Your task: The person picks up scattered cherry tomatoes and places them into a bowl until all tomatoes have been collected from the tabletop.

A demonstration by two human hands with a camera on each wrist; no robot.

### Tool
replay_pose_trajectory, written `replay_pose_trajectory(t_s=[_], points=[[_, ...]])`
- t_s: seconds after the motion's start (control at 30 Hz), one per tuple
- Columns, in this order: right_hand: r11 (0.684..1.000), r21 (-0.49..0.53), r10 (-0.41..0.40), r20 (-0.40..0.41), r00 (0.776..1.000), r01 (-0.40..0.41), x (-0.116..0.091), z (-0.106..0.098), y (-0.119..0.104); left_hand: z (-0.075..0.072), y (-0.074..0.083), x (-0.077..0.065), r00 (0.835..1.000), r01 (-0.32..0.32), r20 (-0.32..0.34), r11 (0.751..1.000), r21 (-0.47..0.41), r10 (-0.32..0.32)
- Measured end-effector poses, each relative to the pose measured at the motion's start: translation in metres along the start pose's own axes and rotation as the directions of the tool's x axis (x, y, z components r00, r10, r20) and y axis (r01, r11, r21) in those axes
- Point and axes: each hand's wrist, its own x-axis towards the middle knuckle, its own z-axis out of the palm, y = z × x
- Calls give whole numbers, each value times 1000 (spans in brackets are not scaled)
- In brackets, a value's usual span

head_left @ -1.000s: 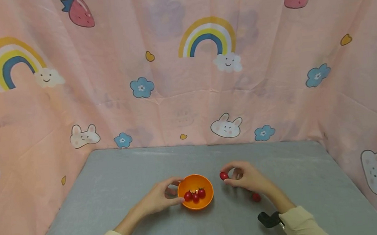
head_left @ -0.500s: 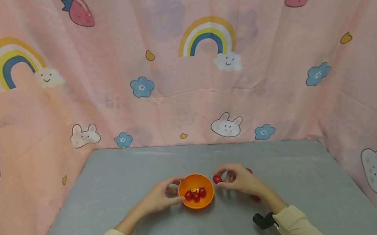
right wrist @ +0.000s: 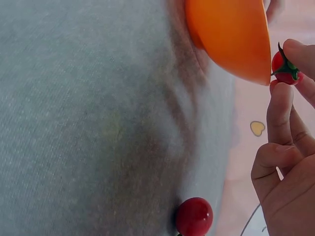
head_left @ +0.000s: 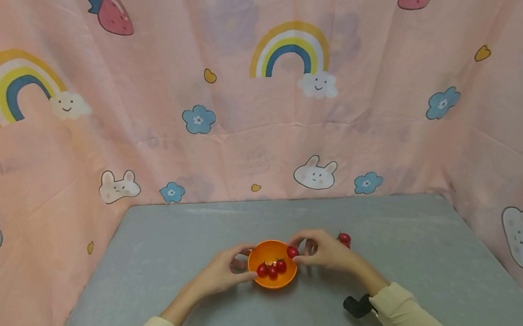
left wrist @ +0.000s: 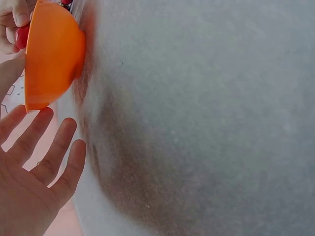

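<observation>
In the head view an orange bowl stands on the grey table with 3 cherry tomatoes inside it. My left hand holds the bowl's left side, thumb and fingers at the rim. At the opposite rim, my right hand pinches another cherry tomato between thumb and fingers. Its green stem top shows in the right wrist view, where the held tomato overlaps the rim's edge. From the left wrist view, the bowl's outer wall appears beside my spread fingers.
Behind my right hand two cherry tomatoes lie close together on the table. One loose tomato also shows low in the right wrist view. A pink patterned curtain hangs around the table's back and sides.
My right hand has moved left with its cherry tomato, from well right of the bowl to its rim. The loose tomatoes behind that hand have come into sight. The left hand keeps its hold.
</observation>
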Motion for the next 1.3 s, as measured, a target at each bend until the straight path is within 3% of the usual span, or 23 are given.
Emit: replay_pose_trajectory(t_s=[0.23, 0.4, 0.77, 1.07, 1.3], points=[[999, 20, 30, 0, 1000, -30, -1, -1, 3, 0, 0, 1, 1000, 0, 6, 1000, 14, 0], [999, 22, 29, -43, 999, -28, -7, -7, 7, 0, -1, 1, 1000, -11, 1, 1000, 10, 11], [999, 6, -35, -138, 990, 37, -29, -25, 24, 0, -2, 2, 1000, -8, 15, 1000, 19, 8], [999, -4, 51, -169, 984, -52, -49, -42, 32, 1, 0, 1, 1000, -11, 11, 999, 30, 11], [998, -45, -46, -192, 980, 38, -67, -53, 40, 1, 0, 2, 1000, -14, 8, 999, 43, 13]])
